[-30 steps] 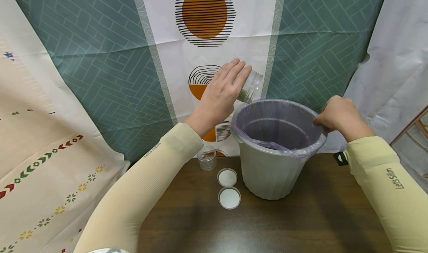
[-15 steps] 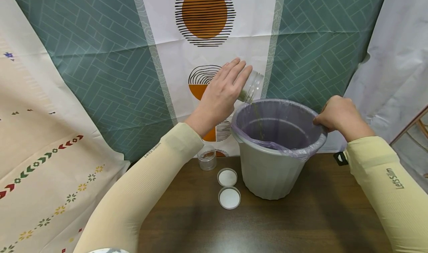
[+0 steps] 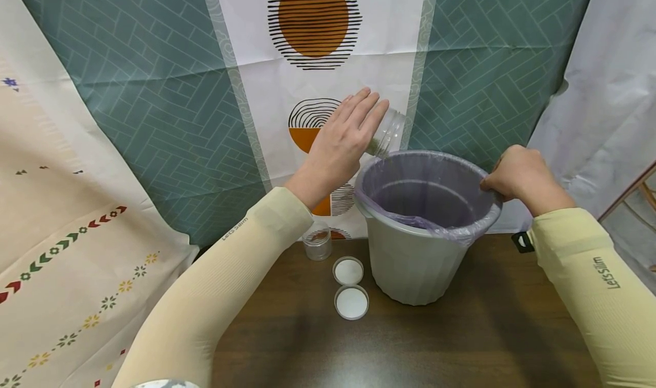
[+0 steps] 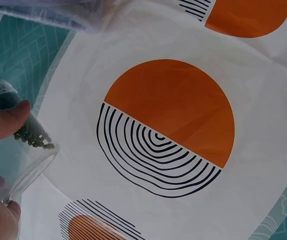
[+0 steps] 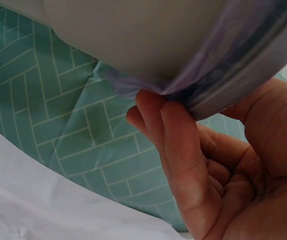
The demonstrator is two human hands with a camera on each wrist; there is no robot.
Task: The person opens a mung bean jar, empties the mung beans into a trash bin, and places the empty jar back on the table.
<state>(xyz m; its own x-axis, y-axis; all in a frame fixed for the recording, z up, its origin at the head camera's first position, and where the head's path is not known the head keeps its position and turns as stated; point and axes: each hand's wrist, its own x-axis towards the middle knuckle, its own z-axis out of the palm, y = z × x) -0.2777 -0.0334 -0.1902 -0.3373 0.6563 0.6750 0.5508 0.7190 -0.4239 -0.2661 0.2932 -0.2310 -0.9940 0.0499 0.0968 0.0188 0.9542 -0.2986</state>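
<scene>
My left hand (image 3: 338, 143) grips a clear screw-top jar (image 3: 393, 127), tipped with its open mouth down at the bin's left rim. Small round green beans (image 4: 31, 134) lie along the jar's lower side in the left wrist view, with the thumb pressed over the wall. The grey plastic bin (image 3: 417, 268) stands upright on the table, lined with a thin purple bag (image 3: 425, 224) folded over its rim. At the bin's right side my right hand (image 3: 520, 177) pinches the rim and liner. Its curled fingers (image 5: 181, 135) show under the rim in the right wrist view.
A second clear jar (image 3: 318, 244) stands left of the bin by the back cloth. Two round white-lined lids, a far lid (image 3: 348, 272) and a near lid (image 3: 351, 303), lie on the brown table (image 3: 410, 348). A patterned cloth (image 3: 169, 92) hangs behind.
Half a second ago a thin stream of beans fell from the jar into the bin; no stream shows clearly now. Both hands stay nearly still, and the head view shifts slightly.
</scene>
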